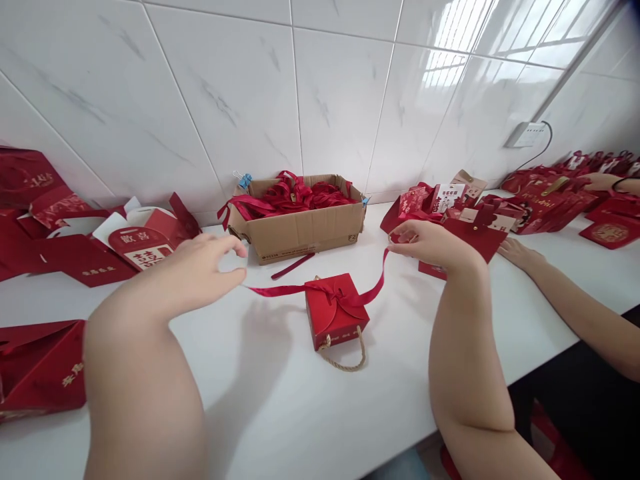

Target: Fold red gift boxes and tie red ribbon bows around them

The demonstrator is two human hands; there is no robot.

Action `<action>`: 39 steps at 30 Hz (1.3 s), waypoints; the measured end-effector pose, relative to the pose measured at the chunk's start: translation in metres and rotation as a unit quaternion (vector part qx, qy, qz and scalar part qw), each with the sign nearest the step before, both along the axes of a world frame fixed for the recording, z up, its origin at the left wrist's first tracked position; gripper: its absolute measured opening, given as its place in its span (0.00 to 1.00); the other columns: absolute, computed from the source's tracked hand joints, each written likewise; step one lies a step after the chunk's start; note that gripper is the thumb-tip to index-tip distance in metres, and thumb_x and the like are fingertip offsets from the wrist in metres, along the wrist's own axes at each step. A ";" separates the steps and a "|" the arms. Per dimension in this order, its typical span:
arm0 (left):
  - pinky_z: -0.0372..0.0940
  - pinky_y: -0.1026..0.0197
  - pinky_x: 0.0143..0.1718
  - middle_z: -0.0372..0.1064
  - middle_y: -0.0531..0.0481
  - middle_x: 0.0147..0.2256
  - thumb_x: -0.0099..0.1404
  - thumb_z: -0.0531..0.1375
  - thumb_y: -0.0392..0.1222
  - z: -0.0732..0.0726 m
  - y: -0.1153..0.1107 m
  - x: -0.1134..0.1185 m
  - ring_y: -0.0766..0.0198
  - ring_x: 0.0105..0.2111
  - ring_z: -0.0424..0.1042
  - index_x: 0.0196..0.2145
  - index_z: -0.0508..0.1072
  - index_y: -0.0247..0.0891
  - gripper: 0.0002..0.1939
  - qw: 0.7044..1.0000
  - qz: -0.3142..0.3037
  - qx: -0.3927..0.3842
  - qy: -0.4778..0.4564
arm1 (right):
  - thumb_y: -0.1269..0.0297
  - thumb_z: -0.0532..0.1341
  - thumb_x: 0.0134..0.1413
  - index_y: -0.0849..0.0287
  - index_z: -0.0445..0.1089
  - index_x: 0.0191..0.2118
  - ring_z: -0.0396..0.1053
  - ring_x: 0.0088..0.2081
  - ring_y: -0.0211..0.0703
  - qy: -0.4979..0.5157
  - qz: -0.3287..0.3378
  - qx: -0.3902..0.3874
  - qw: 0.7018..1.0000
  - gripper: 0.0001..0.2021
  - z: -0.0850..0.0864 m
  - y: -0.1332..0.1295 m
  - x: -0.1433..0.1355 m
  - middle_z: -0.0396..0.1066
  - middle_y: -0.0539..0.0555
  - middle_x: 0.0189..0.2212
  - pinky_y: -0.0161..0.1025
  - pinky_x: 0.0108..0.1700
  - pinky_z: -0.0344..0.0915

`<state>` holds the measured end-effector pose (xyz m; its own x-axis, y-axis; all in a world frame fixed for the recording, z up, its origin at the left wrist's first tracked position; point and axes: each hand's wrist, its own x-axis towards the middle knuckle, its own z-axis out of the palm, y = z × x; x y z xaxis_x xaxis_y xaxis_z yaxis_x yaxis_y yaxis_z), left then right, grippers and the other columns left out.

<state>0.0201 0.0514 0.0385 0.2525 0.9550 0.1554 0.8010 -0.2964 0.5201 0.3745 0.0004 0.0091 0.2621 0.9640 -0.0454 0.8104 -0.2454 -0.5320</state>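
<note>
A small red gift box stands on the white table in front of me, with a twisted rope handle hanging at its near side. Across its top runs a dark red ribbon, crossed in a knot at the middle. My right hand pinches the ribbon's right end, lifted above the table. To the left, my left hand has thumb and forefinger parted in a C shape, with a gap between them. The ribbon's left end reaches just below that thumb; whether it touches is unclear.
Behind the gift box stands a cardboard box full of red ribbons, with a loose strip before it. Red packages lie left and right. At right, another person's hand rests on the table. A power strip hangs on the wall.
</note>
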 end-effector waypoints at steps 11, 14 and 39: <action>0.58 0.60 0.29 0.69 0.47 0.30 0.62 0.40 0.67 -0.060 0.031 0.086 0.59 0.27 0.66 0.23 0.65 0.38 0.31 0.928 -0.180 -0.253 0.203 | 0.38 0.51 0.55 0.57 0.69 0.43 0.72 0.41 0.48 0.070 0.196 -0.146 0.967 0.27 -0.039 0.048 -0.065 0.74 0.57 0.41 0.40 0.39 0.66; 0.56 0.61 0.28 0.68 0.50 0.29 0.61 0.46 0.65 -0.062 0.031 0.085 0.61 0.26 0.64 0.24 0.65 0.39 0.27 0.923 -0.210 -0.257 0.194 | 0.38 0.52 0.54 0.57 0.70 0.40 0.72 0.39 0.48 0.045 0.255 -0.170 0.951 0.26 -0.038 0.047 -0.071 0.74 0.56 0.41 0.39 0.37 0.65; 0.63 0.62 0.31 0.72 0.53 0.41 0.59 0.55 0.45 -0.024 -0.009 0.073 0.60 0.37 0.71 0.37 0.71 0.45 0.09 0.955 -0.250 -0.141 0.070 | 0.61 0.61 0.53 0.56 0.73 0.38 0.71 0.41 0.44 0.023 0.270 -0.024 0.962 0.08 -0.004 0.012 -0.061 0.75 0.53 0.41 0.37 0.36 0.65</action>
